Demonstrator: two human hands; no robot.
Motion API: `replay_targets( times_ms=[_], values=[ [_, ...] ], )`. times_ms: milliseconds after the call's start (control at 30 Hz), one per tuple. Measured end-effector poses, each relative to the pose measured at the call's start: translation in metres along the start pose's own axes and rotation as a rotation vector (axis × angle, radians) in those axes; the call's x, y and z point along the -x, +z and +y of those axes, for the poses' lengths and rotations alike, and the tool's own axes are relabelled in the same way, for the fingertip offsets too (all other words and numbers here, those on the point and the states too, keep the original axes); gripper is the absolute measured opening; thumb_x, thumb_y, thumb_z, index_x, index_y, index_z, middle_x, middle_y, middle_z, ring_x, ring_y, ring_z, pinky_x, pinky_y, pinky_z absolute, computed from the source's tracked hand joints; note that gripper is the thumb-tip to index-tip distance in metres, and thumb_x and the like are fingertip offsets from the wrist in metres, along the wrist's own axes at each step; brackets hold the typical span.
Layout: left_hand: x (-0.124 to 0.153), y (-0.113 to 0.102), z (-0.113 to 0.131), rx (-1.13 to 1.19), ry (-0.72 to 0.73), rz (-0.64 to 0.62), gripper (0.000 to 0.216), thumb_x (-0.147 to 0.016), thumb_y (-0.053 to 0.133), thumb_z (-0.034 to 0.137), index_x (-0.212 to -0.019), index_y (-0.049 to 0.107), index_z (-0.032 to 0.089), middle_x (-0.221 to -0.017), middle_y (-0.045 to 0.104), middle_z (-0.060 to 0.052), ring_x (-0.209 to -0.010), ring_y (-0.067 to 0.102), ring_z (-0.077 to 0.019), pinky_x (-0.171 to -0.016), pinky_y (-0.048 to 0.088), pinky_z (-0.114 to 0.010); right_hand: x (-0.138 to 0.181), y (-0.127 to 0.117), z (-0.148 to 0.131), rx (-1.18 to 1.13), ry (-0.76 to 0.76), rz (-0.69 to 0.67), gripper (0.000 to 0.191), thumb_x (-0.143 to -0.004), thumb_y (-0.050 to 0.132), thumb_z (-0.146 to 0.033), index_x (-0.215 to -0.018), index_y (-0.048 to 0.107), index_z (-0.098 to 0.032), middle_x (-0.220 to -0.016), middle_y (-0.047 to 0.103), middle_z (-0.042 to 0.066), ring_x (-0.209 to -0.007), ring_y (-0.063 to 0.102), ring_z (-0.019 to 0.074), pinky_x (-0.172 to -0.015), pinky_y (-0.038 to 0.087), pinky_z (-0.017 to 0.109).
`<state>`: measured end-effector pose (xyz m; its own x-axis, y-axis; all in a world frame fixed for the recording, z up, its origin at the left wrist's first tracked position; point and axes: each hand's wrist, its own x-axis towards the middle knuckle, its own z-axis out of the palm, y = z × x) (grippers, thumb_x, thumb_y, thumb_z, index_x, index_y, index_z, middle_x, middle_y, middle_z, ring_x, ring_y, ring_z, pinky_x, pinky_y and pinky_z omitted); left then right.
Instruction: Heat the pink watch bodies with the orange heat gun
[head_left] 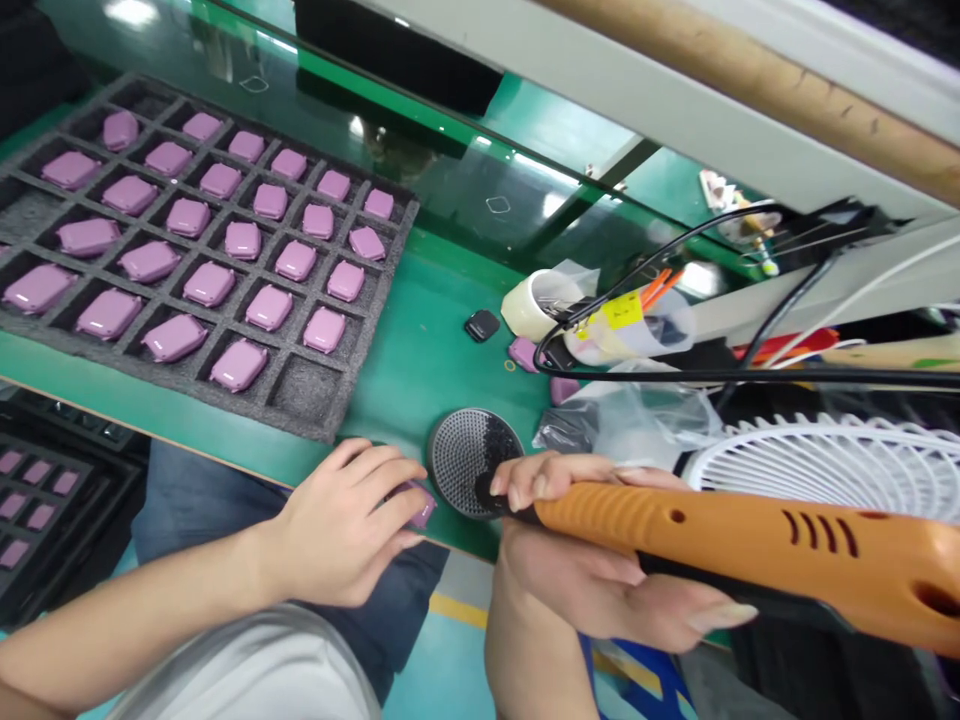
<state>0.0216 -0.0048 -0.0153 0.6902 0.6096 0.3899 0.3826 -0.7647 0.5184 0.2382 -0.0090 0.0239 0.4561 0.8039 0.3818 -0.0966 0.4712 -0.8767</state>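
On the far left, near the person's knees, sits a dark tray (90,500) with a few purple bits in it. Above it, on the green table (420,340), lies a grey foam tray (301,396). Its little boxes are full of purple shells (238,364), one in each. The box at the near right corner has none.

Next comes the left hand (349,520). It lies at the near edge of the table with its fingers curled down over a small purple piece (420,505), pinning it there. Only one end of the piece peeks out. It looks light, hard and smooth, so it may slip. I think it is best held by its two sides, with the fingers pressing gently.

Just to the right is a round black dish (465,455) with a bumpy floor. The dark tip of the orange tool (750,545) is down at the near side of this dish.

The right hand (585,585) is wrapped around the front of the tool, fingers on top and palm below. The tool looks stiff, long and heavier than the piece, so a full grip near the tip suits it.

Further right are a crinkly plastic bag (637,415) and a white fan (825,465).
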Motion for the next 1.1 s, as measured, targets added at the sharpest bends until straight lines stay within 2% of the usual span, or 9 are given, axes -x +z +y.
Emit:
replay_targets(
  times_ms=[67,167,333,500,633,700,800,900,1100],
  values=[
    [0.001,-0.001,-0.001,0.016,0.014,0.005,0.022,-0.108,0.062,0.022,-0.128,0.071,0.016,-0.136,0.077,-0.013,-0.123,0.070,-0.0289,-0.105,0.050,-0.049,0.000,-0.002,-0.001,-0.012,0.015,-0.022,0.064,-0.095,0.053,-0.088,-0.120,0.072,-0.032,-0.081,0.067,-0.001,-0.057,0.057,0.0184,-0.049,0.054,0.037],
    [0.002,0.002,-0.002,-0.010,0.022,0.039,0.021,-0.108,0.064,0.020,-0.127,0.072,0.019,-0.129,0.079,-0.010,-0.117,0.071,-0.0269,-0.102,0.050,-0.047,-0.001,-0.003,-0.004,-0.032,0.023,-0.028,0.063,-0.100,0.049,-0.085,-0.120,0.074,-0.031,-0.081,0.069,0.000,-0.059,0.059,0.0185,-0.051,0.056,0.037],
    [0.002,0.009,-0.002,-0.047,0.024,0.112,0.018,-0.108,0.070,0.022,-0.125,0.075,0.023,-0.124,0.079,-0.008,-0.111,0.071,-0.0252,-0.098,0.052,-0.046,0.000,0.000,-0.004,-0.042,0.023,-0.036,0.063,-0.099,0.051,-0.086,-0.120,0.075,-0.032,-0.081,0.069,-0.001,-0.058,0.059,0.0180,-0.051,0.055,0.036],
    [0.003,0.010,-0.002,-0.055,0.028,0.124,0.019,-0.108,0.074,0.024,-0.126,0.077,0.026,-0.125,0.079,-0.007,-0.112,0.070,-0.0250,-0.098,0.051,-0.044,-0.001,0.000,-0.003,-0.022,0.041,0.000,0.065,-0.098,0.046,-0.089,-0.118,0.076,-0.034,-0.080,0.070,-0.001,-0.057,0.059,0.0184,-0.049,0.057,0.037],
    [0.001,0.011,-0.002,-0.073,0.035,0.134,0.019,-0.108,0.077,0.032,-0.126,0.078,0.027,-0.119,0.079,-0.006,-0.109,0.069,-0.0238,-0.097,0.050,-0.043,-0.001,0.006,-0.022,0.012,0.059,-0.015,0.055,-0.095,0.063,-0.084,-0.117,0.077,-0.036,-0.079,0.066,-0.002,-0.059,0.059,0.0191,-0.053,0.056,0.038],
    [0.000,0.010,-0.001,-0.075,0.042,0.135,0.020,-0.109,0.077,0.037,-0.126,0.078,0.027,-0.117,0.078,-0.006,-0.107,0.068,-0.0234,-0.096,0.050,-0.043,0.001,0.013,-0.036,0.048,0.096,0.024,0.047,-0.094,0.073,-0.078,-0.118,0.078,-0.037,-0.082,0.065,-0.002,-0.064,0.059,0.0198,-0.059,0.057,0.040],
    [-0.001,0.009,-0.001,-0.068,0.031,0.121,0.022,-0.109,0.076,0.040,-0.127,0.078,0.026,-0.118,0.078,-0.007,-0.106,0.068,-0.0240,-0.095,0.050,-0.043,0.006,0.025,-0.049,0.060,0.150,0.043,0.047,-0.095,0.073,-0.076,-0.118,0.077,-0.036,-0.083,0.065,-0.001,-0.068,0.059,0.0210,-0.063,0.056,0.042],
    [0.000,0.008,0.000,-0.068,0.024,0.119,0.019,-0.109,0.075,0.036,-0.126,0.079,0.027,-0.118,0.078,-0.007,-0.106,0.068,-0.0242,-0.094,0.049,-0.044,0.011,0.030,-0.049,0.020,0.192,-0.007,0.047,-0.095,0.074,-0.075,-0.121,0.075,-0.036,-0.084,0.066,-0.001,-0.068,0.060,0.0217,-0.065,0.057,0.044],
    [0.000,0.009,0.000,-0.064,0.020,0.115,0.016,-0.109,0.074,0.035,-0.122,0.079,0.028,-0.118,0.079,-0.006,-0.107,0.069,-0.0250,-0.095,0.049,-0.045,0.015,0.028,-0.037,-0.040,0.197,-0.047,0.059,-0.101,0.049,-0.086,-0.119,0.072,-0.034,-0.082,0.065,0.000,-0.068,0.057,0.0195,-0.064,0.055,0.041]
  ],
)
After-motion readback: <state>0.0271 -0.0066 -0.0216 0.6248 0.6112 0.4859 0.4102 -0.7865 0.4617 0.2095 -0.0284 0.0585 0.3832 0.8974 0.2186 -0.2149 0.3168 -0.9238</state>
